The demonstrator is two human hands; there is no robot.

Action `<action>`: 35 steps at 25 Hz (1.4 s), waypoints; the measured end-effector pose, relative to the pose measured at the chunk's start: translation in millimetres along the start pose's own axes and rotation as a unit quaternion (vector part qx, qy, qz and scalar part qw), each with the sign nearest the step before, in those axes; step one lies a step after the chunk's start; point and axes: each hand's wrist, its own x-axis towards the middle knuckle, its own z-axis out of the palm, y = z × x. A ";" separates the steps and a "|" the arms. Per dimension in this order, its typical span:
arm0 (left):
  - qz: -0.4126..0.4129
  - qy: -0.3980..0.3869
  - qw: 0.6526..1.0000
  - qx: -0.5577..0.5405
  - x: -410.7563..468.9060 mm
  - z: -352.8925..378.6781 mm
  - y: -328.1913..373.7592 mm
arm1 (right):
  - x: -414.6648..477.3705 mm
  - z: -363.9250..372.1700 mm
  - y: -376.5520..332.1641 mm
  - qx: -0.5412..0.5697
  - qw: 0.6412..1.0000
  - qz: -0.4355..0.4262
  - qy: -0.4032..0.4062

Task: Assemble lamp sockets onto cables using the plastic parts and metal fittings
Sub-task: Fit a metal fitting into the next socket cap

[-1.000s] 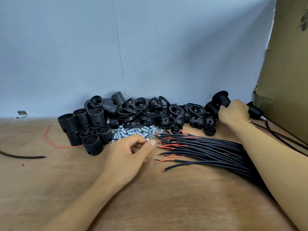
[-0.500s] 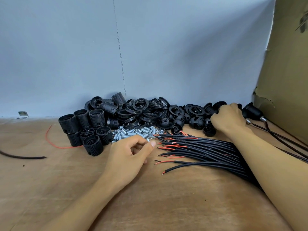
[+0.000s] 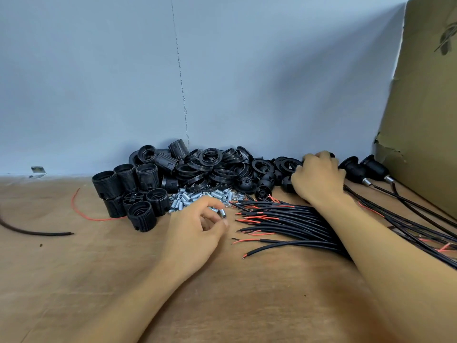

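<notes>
The metal fittings (image 3: 195,196) lie in a small silver heap on the table (image 3: 247,300), between the black threaded sleeves (image 3: 128,191) and the stripped ends of the cables (image 3: 291,225). The left hand (image 3: 197,229) hovers at the heap's near edge with its fingers loosely curled. One fitting sits right at the fingertips, but I cannot tell whether the grip has closed on it. The right hand (image 3: 319,178) is curled down over the black caps (image 3: 265,180) at the back, and whatever its grip holds is hidden under the knuckles.

The step looks like gathering one fitting and one cap for a fresh cable. It is best to take a single fitting by its sides, since they roll, and to lift the cap clear without dragging its neighbours. The rings (image 3: 212,164) are piled against the caps and could tumble. Finished sockets (image 3: 353,169) lie just right of that hand, and their leads run beside the bundle under the forearm, so drawing one cable out may snag.
</notes>
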 end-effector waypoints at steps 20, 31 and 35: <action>0.014 0.039 0.981 0.190 4.6 -10.3 -12.0 | -96.8 19.3 -66.4 0.086 0.948 -0.293 -0.093; 0.017 0.076 0.978 0.192 11.0 -14.5 -23.1 | -100.1 15.4 -62.8 0.148 0.947 -0.281 -0.058; 0.011 0.077 0.976 0.202 14.4 -13.2 -25.0 | -99.4 16.7 -63.6 0.122 0.949 -0.283 -0.064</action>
